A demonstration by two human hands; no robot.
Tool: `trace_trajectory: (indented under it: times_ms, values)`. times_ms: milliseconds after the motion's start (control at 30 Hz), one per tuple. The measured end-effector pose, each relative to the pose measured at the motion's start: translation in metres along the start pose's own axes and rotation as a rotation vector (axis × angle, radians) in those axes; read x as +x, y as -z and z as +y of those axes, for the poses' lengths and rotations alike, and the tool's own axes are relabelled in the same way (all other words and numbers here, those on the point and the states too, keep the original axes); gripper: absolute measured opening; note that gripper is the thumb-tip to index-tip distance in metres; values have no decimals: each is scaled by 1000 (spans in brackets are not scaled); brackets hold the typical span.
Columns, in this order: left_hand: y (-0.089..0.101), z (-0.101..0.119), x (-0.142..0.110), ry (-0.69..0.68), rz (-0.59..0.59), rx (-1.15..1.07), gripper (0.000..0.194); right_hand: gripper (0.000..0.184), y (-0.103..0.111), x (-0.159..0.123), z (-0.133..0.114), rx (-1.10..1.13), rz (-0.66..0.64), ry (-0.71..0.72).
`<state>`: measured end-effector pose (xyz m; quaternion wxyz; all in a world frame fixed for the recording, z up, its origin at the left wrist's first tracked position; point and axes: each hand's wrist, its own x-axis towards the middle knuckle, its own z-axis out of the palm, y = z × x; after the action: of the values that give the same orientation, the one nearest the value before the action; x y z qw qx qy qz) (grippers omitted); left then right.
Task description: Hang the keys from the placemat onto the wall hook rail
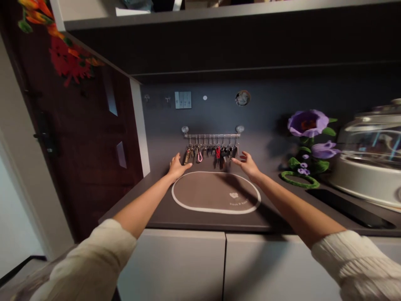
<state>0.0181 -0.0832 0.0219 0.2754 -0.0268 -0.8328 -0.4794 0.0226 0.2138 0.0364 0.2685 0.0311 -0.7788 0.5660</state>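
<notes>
Both arms reach forward over an oval brown mat with a white border that lies on the dark counter. My left hand is open, thumb and fingers apart, near the left end of a row of hanging keys. Toward the row's right end my right hand is also open, its fingers spread and nothing in them. The keys hang from a clear hook rail on the back wall. Among them are a pink loop and a red item.
Purple crocheted flowers, a dark flat slab and a white appliance with a clear top stand at the right. A shelf overhangs the counter. A dark red door is on the left, with red and orange flowers before it.
</notes>
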Motion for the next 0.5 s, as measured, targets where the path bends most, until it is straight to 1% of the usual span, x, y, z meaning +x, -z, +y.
trace_trajectory:
  times_ms: [100,200,300,367,433,500]
  values:
    - [-12,2,30,45,-7,-62,89,92,-5,36,12,42,56,-63]
    - [-30,7,49,103,-27,-249,82,102,-19,58,22,118,67,-85]
    - [-51,10,58,163,-6,-454,68,102,-39,64,26,199,78,-37]
    - [-64,11,61,166,8,-578,60,99,-54,63,26,255,69,24]
    - [-77,14,62,176,-20,-710,54,99,-69,62,25,284,84,79]
    - [-88,19,60,174,-54,-837,55,101,-82,61,25,293,99,110]
